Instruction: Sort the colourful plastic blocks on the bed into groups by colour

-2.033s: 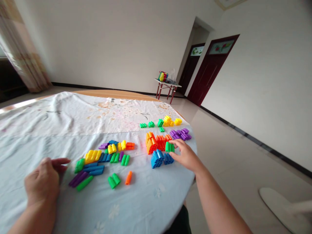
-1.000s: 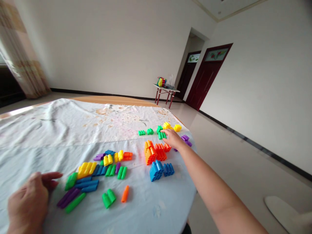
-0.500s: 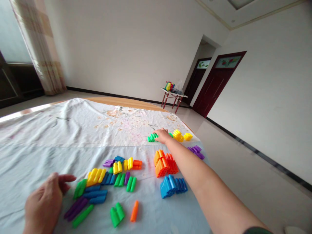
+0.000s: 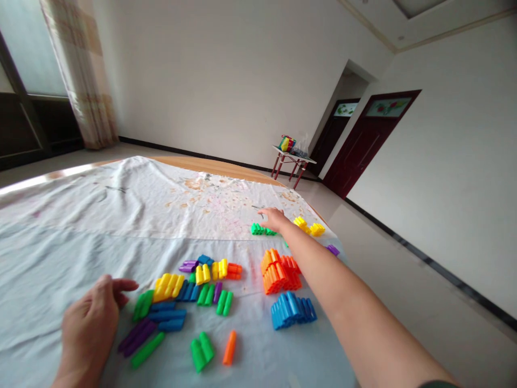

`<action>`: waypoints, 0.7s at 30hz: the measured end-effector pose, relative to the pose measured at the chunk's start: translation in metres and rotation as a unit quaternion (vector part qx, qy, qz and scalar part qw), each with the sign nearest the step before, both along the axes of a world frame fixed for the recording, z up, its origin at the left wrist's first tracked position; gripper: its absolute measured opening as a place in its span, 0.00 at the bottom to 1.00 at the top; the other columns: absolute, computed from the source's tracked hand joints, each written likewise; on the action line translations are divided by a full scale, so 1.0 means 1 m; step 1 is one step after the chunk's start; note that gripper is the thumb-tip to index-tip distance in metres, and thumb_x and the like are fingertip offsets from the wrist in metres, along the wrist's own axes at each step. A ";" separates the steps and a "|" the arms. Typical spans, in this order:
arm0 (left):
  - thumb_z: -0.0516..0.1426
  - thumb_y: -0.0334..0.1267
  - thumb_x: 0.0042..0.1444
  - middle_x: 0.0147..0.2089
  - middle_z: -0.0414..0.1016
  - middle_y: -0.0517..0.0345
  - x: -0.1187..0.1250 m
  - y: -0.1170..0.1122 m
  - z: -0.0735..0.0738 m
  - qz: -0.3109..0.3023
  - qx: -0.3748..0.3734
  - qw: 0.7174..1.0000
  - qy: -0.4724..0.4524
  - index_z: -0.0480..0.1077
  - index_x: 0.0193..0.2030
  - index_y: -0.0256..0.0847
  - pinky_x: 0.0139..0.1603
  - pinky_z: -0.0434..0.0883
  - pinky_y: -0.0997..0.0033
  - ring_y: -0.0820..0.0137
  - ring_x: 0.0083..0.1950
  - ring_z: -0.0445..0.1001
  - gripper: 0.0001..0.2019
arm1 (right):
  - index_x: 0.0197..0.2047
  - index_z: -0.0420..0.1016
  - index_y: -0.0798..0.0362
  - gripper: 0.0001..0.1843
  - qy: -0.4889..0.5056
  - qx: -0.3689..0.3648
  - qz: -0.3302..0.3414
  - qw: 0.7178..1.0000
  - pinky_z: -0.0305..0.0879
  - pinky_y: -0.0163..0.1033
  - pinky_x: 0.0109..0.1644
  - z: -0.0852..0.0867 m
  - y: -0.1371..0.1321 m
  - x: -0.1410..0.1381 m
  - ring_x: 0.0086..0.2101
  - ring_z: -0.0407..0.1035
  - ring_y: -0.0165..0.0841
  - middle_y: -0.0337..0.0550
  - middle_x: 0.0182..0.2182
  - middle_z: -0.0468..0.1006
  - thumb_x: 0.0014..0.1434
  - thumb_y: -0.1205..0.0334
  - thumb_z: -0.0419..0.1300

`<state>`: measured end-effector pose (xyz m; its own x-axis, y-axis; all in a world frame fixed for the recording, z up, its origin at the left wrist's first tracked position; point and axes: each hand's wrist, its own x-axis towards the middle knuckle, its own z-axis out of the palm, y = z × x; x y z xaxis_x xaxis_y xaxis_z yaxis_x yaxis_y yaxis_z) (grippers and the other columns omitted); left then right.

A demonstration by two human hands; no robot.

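The person's right hand (image 4: 272,220) reaches far over the tabletop (image 4: 202,163), just above the green row (image 4: 263,230). Its grip is spread, with thumb and finger apart and nothing seen between them; whether the hand touches the row, one cannot tell. The forearm (image 4: 343,293) (which hides some of what lies behind it) passes beside the orange stack (image 4: 278,272) and the blue stack (image 4: 291,311). Yellow blocks (image 4: 317,229) lie beyond the arm.

The left hand (image 4: 91,323) is at the near left, close beside the mixed blocks (image 4: 168,286). Its grip is loosely bent, a little parted, with nothing seen in it. One orange block (image 4: 229,347) lies near a green pair (image 4: 202,351).
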<state>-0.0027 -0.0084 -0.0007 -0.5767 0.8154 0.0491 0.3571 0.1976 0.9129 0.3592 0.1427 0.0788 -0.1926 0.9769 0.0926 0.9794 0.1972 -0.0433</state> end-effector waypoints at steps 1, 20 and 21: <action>0.44 0.49 0.51 0.21 0.66 0.59 0.000 0.000 -0.001 0.002 0.001 1.000 0.001 0.72 0.26 0.41 0.26 0.60 0.67 0.67 0.23 0.64 0.21 | 0.53 0.69 0.49 0.23 0.006 0.011 0.008 1.000 0.55 0.47 0.53 0.010 -0.006 -0.003 0.53 0.61 0.42 0.46 0.52 0.70 0.52 0.62 0.61; 0.44 0.49 0.56 0.19 0.65 0.58 0.003 -0.008 -0.004 -0.042 0.083 0.996 -0.019 0.72 0.26 0.38 0.30 0.61 0.66 0.69 0.24 0.64 0.22 | 0.46 0.73 0.49 0.13 0.269 0.035 0.218 0.938 0.59 0.40 0.53 -0.017 -0.196 -0.113 0.46 0.68 0.34 0.42 0.43 0.76 0.55 0.63 0.60; 0.44 0.48 0.56 0.19 0.65 0.58 0.004 -0.010 -0.003 -0.049 0.087 0.995 -0.020 0.72 0.26 0.38 0.30 0.61 0.66 0.69 0.24 0.64 0.22 | 0.45 0.73 0.50 0.13 0.275 0.029 0.206 0.939 0.60 0.41 0.52 -0.025 -0.196 -0.112 0.46 0.68 0.34 0.43 0.42 0.76 0.55 0.64 0.60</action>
